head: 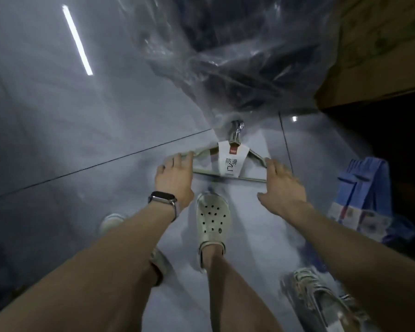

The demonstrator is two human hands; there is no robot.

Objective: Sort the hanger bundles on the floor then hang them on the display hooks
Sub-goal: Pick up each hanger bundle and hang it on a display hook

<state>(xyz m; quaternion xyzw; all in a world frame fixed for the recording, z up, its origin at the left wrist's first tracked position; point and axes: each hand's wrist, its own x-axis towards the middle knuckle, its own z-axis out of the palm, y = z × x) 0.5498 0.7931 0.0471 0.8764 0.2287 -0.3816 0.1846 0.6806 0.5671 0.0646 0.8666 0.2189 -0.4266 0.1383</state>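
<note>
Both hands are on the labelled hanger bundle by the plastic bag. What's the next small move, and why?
Probably draw the hanger bundle back toward you, clear of the plastic bag. Its hooks sit right at the bag's edge, and the left hand and right hand touch its two ends.

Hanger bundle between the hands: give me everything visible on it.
The hanger bundle is a stack of pale grey-green hangers, plastic-looking, with shiny metal hooks pointing away from the person, at the edge of a clear plastic bag. A white paper sleeve with a red mark and dark print wraps its middle. It faces up over the grey floor; resting or lifted, unclear. The left hand touches its left end, the right hand its right end; whether fingers curl round is unclear.
</note>
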